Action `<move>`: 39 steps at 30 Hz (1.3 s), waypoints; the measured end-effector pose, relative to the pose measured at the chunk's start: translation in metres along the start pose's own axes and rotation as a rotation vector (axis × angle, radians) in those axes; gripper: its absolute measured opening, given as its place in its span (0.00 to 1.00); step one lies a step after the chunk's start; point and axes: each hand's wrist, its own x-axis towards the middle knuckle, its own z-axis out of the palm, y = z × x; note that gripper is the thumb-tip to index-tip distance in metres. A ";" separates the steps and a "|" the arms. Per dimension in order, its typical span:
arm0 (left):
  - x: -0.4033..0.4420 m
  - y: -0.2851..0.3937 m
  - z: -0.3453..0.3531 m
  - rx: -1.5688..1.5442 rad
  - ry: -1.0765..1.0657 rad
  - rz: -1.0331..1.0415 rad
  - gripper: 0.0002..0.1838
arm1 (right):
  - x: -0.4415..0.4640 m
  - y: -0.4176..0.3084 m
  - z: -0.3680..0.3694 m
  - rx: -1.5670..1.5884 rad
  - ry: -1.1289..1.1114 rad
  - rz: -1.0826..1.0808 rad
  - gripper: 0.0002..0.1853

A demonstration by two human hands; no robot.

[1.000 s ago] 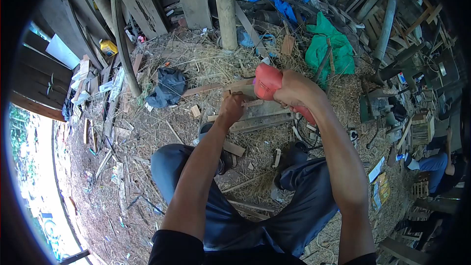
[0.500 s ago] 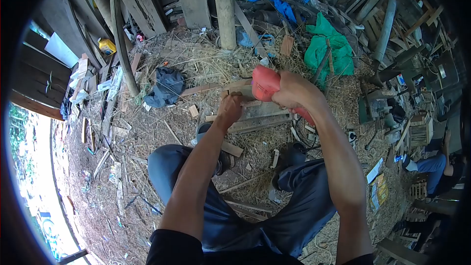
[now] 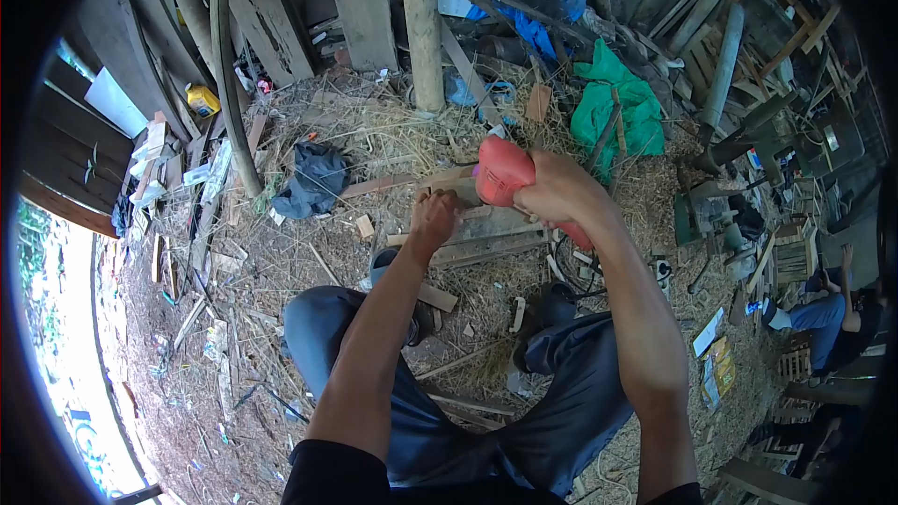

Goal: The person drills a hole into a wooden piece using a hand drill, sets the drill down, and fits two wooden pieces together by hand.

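My right hand (image 3: 554,185) is wrapped round the handle of a red power tool (image 3: 503,171), whose front points left, toward my other hand. The working end of the tool is hidden. My left hand (image 3: 436,217) has its fingers curled down on a small piece of wood (image 3: 465,189), which lies over a low wooden bench (image 3: 500,248) between my feet. The fingertips are partly hidden, and a narrow gap separates the hand from the tool. A dark cable (image 3: 564,266) runs near the tool's lower end.
Straw, shavings and offcuts cover the ground. A black plastic bag (image 3: 313,180) lies left of the bench, a green plastic sheet (image 3: 619,103) to the right. A wooden post (image 3: 423,33) stands ahead. Another person (image 3: 823,323) sits at far right near a yellow packet (image 3: 718,372).
The view has shifted slightly. My left hand's fingers look flatter on the wood than before. The red power tool stays in my right hand, at nearly the same place over the bench.
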 end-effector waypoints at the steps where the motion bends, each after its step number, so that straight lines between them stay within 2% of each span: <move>1: 0.000 -0.001 0.001 -0.004 -0.004 -0.008 0.08 | -0.001 0.002 0.001 0.001 0.021 0.002 0.21; 6: -0.001 -0.015 0.018 0.023 -0.005 -0.020 0.10 | -0.013 0.006 -0.011 0.019 0.045 -0.030 0.20; 9: -0.001 -0.013 0.009 0.045 -0.016 0.015 0.14 | -0.030 0.007 -0.025 0.074 0.097 -0.061 0.18; 11: 0.000 -0.004 -0.005 -0.036 -0.102 -0.039 0.19 | -0.047 0.007 -0.035 0.324 0.056 0.005 0.20; 12: 0.001 -0.004 -0.003 -0.035 -0.092 -0.022 0.19 | -0.051 0.011 -0.037 0.323 0.075 0.003 0.20; 16: -0.001 -0.029 0.044 0.172 -0.098 0.071 0.23 | -0.062 0.024 -0.039 0.497 0.200 -0.038 0.20; 18: 0.011 -0.027 0.037 0.260 -0.085 0.107 0.23 | -0.068 0.032 -0.038 0.599 0.248 -0.043 0.20; 20: 0.022 -0.005 0.004 0.046 -0.208 0.036 0.18 | -0.072 0.044 -0.032 0.742 0.348 -0.157 0.20; 21: 0.030 0.003 -0.013 0.066 -0.199 0.047 0.18 | -0.078 0.045 -0.031 0.753 0.360 -0.175 0.20; 23: 0.046 0.019 -0.045 -0.277 -0.341 -0.048 0.16 | -0.089 0.046 -0.029 0.904 0.412 -0.145 0.20; 27: 0.062 0.062 -0.113 -0.224 -0.274 -0.037 0.15 | -0.099 0.053 -0.022 0.995 0.492 -0.169 0.20; 29: 0.060 0.076 -0.137 -0.581 -0.178 -0.064 0.16 | -0.098 0.057 -0.021 1.121 0.528 -0.164 0.23; 30: 0.057 0.085 -0.149 -0.574 -0.172 -0.055 0.16 | -0.100 0.055 -0.022 1.123 0.535 -0.176 0.23; 32: 0.051 0.100 -0.166 -0.845 -0.090 -0.105 0.15 | -0.104 0.050 -0.026 1.228 0.585 -0.184 0.23; 36: 0.054 0.105 -0.184 -1.069 -0.050 -0.074 0.14 | -0.105 0.055 -0.024 1.272 0.582 -0.201 0.23; 38: 0.059 0.112 -0.195 -1.157 0.004 -0.252 0.13 | -0.113 0.051 -0.028 1.299 0.583 -0.199 0.22; 39: 0.060 0.115 -0.198 -1.165 0.015 -0.258 0.13 | -0.114 0.052 -0.028 1.288 0.574 -0.199 0.22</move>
